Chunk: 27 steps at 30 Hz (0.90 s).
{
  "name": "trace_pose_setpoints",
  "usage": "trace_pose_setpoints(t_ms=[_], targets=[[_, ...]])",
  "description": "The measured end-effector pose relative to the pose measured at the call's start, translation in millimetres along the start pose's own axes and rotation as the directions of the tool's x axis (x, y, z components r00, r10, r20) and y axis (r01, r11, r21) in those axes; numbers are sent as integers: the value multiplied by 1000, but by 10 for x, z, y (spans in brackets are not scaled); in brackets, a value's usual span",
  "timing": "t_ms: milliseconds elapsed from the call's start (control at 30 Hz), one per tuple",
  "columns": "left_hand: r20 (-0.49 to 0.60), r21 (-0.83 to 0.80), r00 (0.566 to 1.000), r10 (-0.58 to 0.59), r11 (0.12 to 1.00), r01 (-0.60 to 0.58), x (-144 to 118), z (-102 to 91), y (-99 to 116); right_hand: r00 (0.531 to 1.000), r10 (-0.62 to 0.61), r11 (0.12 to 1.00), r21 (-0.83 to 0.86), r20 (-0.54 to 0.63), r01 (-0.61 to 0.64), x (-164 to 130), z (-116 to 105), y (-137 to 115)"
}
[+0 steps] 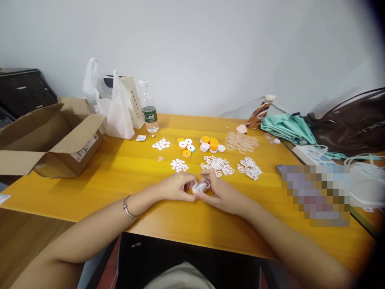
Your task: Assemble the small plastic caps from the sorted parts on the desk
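Note:
Near the front of the table, my left hand (181,186) closes around a small round white-and-orange base (194,189). A clear plastic dome (205,184) sits against that base, with white bits showing inside. My right hand (221,192) has its fingers around the dome, so both hands meet on the one piece. Just beyond them lie flat white cut-out pieces (217,163) and a second group of white cut-outs (249,167). Small white discs (179,165) are at the left. Farther back are orange and white round caps (213,143) and loose clear domes (241,141).
An open cardboard box (81,156) stands at the left, beside a white plastic bag (116,112) and a water bottle (149,110). At the right are a brown drink bottle (260,113), green fabric (288,127), a dark bag (345,124) and a blurred flat object (313,196).

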<state>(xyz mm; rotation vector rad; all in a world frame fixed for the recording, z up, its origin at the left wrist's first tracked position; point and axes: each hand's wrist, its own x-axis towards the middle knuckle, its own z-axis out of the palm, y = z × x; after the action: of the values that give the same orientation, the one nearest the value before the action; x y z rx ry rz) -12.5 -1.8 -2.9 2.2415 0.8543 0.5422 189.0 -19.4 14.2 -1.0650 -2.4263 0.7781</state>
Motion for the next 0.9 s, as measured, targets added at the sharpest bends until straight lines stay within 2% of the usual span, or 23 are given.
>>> trace_pose_setpoints(t_ms=[67,133,200,233,267,333,400,433,500,533,567,600,700,767,900], targets=[[5,7,1000,-7,1000,7,2,-5,3,999,29,1000,2,17,-29,-2,0,-12],[9,2,1000,-14,1000,14,3,-9,5,999,5,1000,-8,-51,-5,5,-12,-2],[11,-10,1000,-18,1000,18,2,-5,3,969,-48,999,-15,-243,46,26,-67,58],[9,-17,1000,-20,1000,20,1,-1,-1,929,-57,998,-11,-366,56,42,-119,117],[7,-21,1000,-22,1000,22,-1,4,-5,865,-45,999,2,-499,53,59,-192,197],[2,-18,1000,-21,1000,21,-4,13,-13,699,44,998,69,-713,7,85,-395,427],[4,-7,1000,-12,1000,12,-7,15,-17,478,148,988,149,-866,-35,77,-648,722],[8,-1,1000,-4,1000,4,-7,14,-17,384,196,981,182,-902,-74,56,-775,878],[14,8,1000,8,1000,-8,-7,10,-15,276,317,939,258,-907,-228,-12,-991,1166],[16,10,1000,11,1000,-11,-6,9,-14,262,382,897,288,-886,-336,-50,-1067,1285],[17,11,1000,12,1000,-12,-5,8,-14,250,409,878,303,-878,-372,-86,-1118,1381],[18,11,1000,11,1000,-11,-4,7,-15,265,441,855,311,-858,-416,-114,-1144,1455],[25,12,1000,11,1000,-11,-2,6,-18,381,508,794,247,-772,-556,-142,-1119,1569],[26,17,1000,14,1000,-15,-3,4,-20,434,534,749,168,-725,-641,-126,-1073,1601],[26,25,1000,17,1000,-18,-6,-2,-19,449,553,723,136,-702,-678,-89,-1020,1682]])
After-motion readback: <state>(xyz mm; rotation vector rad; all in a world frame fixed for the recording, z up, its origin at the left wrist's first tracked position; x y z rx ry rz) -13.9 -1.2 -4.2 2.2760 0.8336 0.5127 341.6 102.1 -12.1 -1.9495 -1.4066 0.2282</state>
